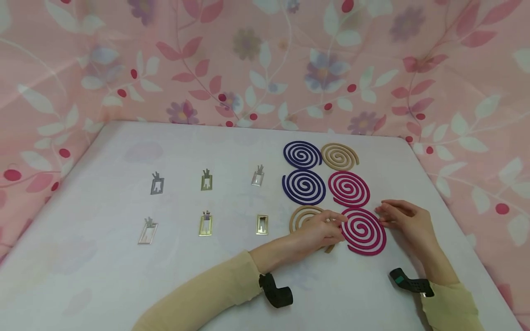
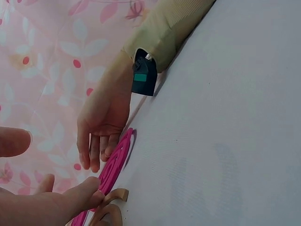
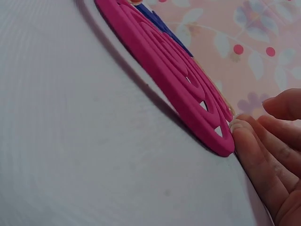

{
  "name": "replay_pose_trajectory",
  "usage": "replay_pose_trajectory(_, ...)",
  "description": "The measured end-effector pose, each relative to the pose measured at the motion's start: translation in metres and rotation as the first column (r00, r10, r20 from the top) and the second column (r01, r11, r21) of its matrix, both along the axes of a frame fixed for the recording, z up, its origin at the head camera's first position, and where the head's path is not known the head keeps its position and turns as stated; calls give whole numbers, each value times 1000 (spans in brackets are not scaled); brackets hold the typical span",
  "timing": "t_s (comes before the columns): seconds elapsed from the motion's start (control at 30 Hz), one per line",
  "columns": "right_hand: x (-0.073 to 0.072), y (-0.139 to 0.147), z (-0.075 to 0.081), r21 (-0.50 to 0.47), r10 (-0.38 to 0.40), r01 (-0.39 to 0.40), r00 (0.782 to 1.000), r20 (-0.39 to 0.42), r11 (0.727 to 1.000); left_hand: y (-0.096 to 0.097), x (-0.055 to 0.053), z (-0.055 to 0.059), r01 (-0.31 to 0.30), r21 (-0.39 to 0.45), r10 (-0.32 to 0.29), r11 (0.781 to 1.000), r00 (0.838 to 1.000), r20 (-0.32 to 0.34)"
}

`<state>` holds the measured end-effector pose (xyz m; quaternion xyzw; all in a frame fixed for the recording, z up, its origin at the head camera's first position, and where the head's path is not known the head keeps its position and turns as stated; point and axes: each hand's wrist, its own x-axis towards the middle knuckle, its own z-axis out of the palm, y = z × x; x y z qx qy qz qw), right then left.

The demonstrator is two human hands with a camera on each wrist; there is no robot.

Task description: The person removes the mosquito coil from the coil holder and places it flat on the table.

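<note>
A magenta mosquito coil lies flat on the table between my two hands. At its left edge is my left hand, fingertips right at the rim; this hand partly hides a tan mosquito coil. My right hand is at the opposite edge. In the right wrist view, the fingers of that hand meet the end of the magenta coil, with the thumb side held apart. From the left wrist, the left hand reaches beside the tan coil with loosely extended fingers.
Behind lie another magenta coil, two dark blue coils and a second tan coil. Several small metal frame-shaped pieces stand in two rows to the left. A floral curtain hangs behind the white table.
</note>
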<state>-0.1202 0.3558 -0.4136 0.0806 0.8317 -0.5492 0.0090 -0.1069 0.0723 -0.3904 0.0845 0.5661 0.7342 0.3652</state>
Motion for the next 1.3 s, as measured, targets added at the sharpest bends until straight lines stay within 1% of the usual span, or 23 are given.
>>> replay_pose_trajectory(0.13, 2, 1, -2, -52, -14, 14, 1000, 2, 999, 1, 1, -3, 9, -12, -9, 1000, 1000, -12)
replay_pose_trajectory(0.23, 3, 0, -2, -71, -15, 15, 1000, -1, 997, 1, 2, -3, -1, -34, -1, 999, 999, -40)
replay_pose_trajectory(0.33, 2, -1, -1, -152, -16, 13, 1000, -14, 988, -1, 1, -2, -20, -74, 14, 997, 997, -80)
replay_pose_trajectory(0.47, 0, -2, -1, -241, -36, 28, 999, -30, 970, -3, -2, -1, -42, -94, 27, 995, 988, -153)
replay_pose_trajectory(0.63, -1, -2, -1, -299, -104, 78, 992, -72, 951, -6, -7, 0, -84, -115, 50, 990, 962, -268)
replay_pose_trajectory(0.8, -3, -2, -2, -372, -198, 144, 974, -110, 917, -7, -10, 2, -100, -120, 55, 988, 943, -330)
replay_pose_trajectory(0.87, -4, -3, -2, -395, -222, 157, 967, -124, 905, -8, -12, 3, -117, -139, 59, 983, 929, -365)
replay_pose_trajectory(0.9, -4, -3, -2, -402, -231, 161, 964, -132, 901, -8, -13, 3, -127, -160, 56, 979, 920, -389)
replay_pose_trajectory(0.97, -3, -3, -1, -413, -247, 165, 957, -153, 895, -9, -15, 3, -141, -210, 37, 967, 901, -432)
replay_pose_trajectory(1.03, -4, -5, 1, -416, -269, 176, 946, -178, 892, -12, -18, 5, -143, -257, 9, 956, 887, -462)
replay_pose_trajectory(1.07, -4, -7, 2, -407, -281, 184, 940, -192, 895, -15, -19, 6, -141, -273, -7, 952, 879, -477)
replay_pose_trajectory(1.1, -5, -10, 4, -384, -290, 194, 934, -209, 903, -19, -20, 8, -135, -286, -21, 949, 875, -484)
replay_pose_trajectory(1.13, -5, -12, 6, -317, -287, 206, 929, -234, 926, -24, -22, 10, -129, -293, -35, 947, 868, -495)
replay_pose_trajectory(1.2, -5, -16, 12, -145, -269, 237, 923, -275, 961, -35, -25, 14, -128, -306, -55, 943, 850, -524)
replay_pose_trajectory(1.23, -5, -17, 16, -53, -251, 246, 921, -297, 968, -42, -26, 16, -132, -316, -62, 939, 842, -536)
replay_pose_trajectory(1.27, -5, -19, 20, 39, -229, 254, 920, -316, 966, -50, -26, 18, -140, -332, -70, 933, 834, -548)
replay_pose_trajectory(1.3, -5, -20, 24, 127, -202, 255, 923, -327, 959, -59, -27, 20, -151, -348, -77, 925, 824, -561)
